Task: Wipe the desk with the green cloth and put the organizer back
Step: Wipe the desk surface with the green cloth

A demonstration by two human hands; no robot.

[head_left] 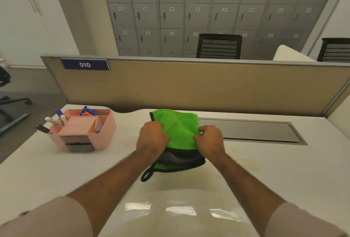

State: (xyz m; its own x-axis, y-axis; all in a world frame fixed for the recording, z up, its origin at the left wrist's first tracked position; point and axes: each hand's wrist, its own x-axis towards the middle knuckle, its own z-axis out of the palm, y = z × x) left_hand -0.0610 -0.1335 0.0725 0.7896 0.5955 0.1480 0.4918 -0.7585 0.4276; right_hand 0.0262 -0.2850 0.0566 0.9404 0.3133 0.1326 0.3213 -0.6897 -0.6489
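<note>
The green cloth [178,125], edged in black with a grey band and a black loop at its near corner, lies on the white desk [56,170] in the middle. My left hand [151,138] pinches its left side. My right hand [210,139] pinches its right side, and the fabric bunches up between them. The pink organizer [102,132] stands on the desk at the far left, apart from both hands, with markers and pens in its compartments and a dark drawer at its front.
A beige partition [189,85] labelled 010 closes the desk's far side. A grey cable hatch [251,130] is set into the desktop right of the cloth. The desk's left edge runs close to the organizer. Black chairs and grey lockers stand beyond the partition.
</note>
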